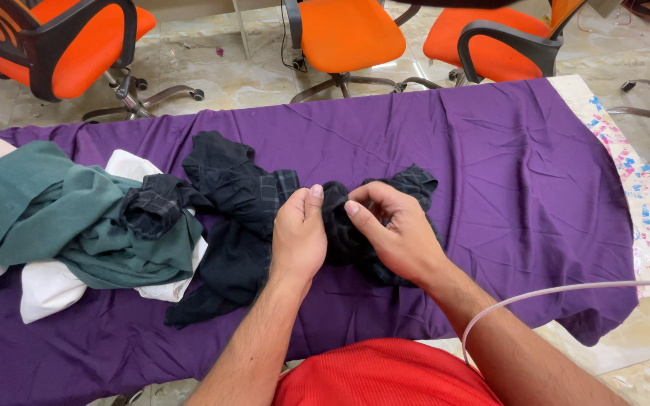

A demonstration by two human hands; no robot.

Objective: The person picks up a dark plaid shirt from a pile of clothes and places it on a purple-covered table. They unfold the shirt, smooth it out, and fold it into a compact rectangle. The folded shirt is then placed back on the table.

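At the centre of the frame, the left hand and right hand both pinch the bunched dark plaid garment on the purple-draped table, holding it gathered, beside a green-and-white pile.

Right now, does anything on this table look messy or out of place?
Yes. The black garment lies crumpled, bunched where both hands grip it, left hand and right hand. A green and white clothes heap sprawls at the left, and the purple cloth is wrinkled.
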